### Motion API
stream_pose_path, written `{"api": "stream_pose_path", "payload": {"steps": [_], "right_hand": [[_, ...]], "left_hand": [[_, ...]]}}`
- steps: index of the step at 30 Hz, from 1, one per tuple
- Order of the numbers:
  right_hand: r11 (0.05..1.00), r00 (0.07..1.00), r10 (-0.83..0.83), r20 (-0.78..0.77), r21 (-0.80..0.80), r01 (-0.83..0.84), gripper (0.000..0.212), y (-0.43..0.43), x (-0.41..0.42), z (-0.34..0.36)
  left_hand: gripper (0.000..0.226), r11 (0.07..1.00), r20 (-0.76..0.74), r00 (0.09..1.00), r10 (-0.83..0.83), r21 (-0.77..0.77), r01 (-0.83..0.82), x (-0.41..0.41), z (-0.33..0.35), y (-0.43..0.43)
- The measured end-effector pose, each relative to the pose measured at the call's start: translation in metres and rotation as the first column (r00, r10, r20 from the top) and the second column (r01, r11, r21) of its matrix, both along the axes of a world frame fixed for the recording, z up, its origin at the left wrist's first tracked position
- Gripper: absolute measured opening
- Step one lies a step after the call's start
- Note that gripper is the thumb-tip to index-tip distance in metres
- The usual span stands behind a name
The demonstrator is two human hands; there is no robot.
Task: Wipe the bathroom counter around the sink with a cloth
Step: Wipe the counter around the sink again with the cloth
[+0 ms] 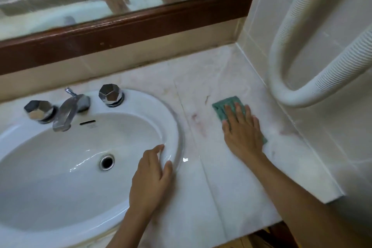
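A green cloth [223,106] lies flat on the pale marble counter [231,177], to the right of the white oval sink [141,106]. My right hand [242,131] presses down on the cloth with straight, spread fingers; most of the cloth is hidden under the palm. My left hand [153,175] rests on the sink's right rim, fingers loosely bent over the edge and holding nothing.
A chrome tap [68,110] with two faceted knobs [39,109] [110,94] stands at the back of the sink. A wood-framed mirror [120,32] runs along the back wall. A white ribbed hose [291,94] loops against the tiled right wall. The counter's front edge is near.
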State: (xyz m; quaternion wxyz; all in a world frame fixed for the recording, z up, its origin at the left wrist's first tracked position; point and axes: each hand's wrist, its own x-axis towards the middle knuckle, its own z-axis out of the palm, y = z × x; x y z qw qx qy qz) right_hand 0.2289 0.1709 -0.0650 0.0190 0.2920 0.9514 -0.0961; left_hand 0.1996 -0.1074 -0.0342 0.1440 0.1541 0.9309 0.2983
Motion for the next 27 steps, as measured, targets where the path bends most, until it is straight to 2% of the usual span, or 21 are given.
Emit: {"api": "stream_pose_path", "payload": {"steps": [4,7,10,12,15,19,22,25,27], "right_hand": [[0.999,0.999,-0.047,0.015,-0.016,0.047,0.055,0.050,-0.072,0.001],[0.996,0.998,-0.054,0.017,-0.067,0.055,0.055,0.051,-0.116,0.004],[0.996,0.999,0.048,0.009,-0.079,-0.047,0.054,0.026,-0.123,0.003],[0.990,0.991,0.130,-0.018,-0.061,-0.130,0.054,-0.005,-0.099,0.000],[0.991,0.991,0.110,-0.079,-0.073,-0.116,0.056,-0.072,-0.029,0.001],[0.976,0.979,0.192,-0.063,-0.096,-0.198,0.054,-0.123,0.080,0.007],[0.996,0.995,0.087,-0.051,-0.033,-0.089,0.053,-0.073,0.096,0.002],[0.994,0.994,-0.110,-0.012,0.008,0.110,0.057,-0.006,0.057,-0.002],[0.986,0.986,-0.167,0.012,-0.005,0.167,0.057,0.021,0.019,-0.002]], "left_hand": [[0.049,1.000,-0.009,1.000,-0.012,0.006,0.012,0.000,0.000,0.000],[0.051,1.000,-0.015,1.000,-0.013,0.021,0.013,0.000,0.000,0.000],[0.050,0.999,-0.007,1.000,-0.004,0.046,0.004,0.001,0.001,-0.001],[0.048,0.998,0.004,1.000,0.004,0.058,-0.004,0.002,0.001,-0.001],[0.045,0.998,0.010,1.000,0.005,0.061,-0.006,0.002,0.002,-0.002],[0.046,0.998,0.019,1.000,0.009,0.066,-0.011,0.002,0.002,-0.002],[0.051,0.998,0.028,0.999,0.016,0.067,-0.018,0.003,0.002,-0.003],[0.052,0.998,0.006,1.000,0.014,0.057,-0.014,0.003,0.001,-0.003],[0.051,0.999,-0.015,1.000,0.011,0.043,-0.010,0.003,-0.001,-0.002]]}}
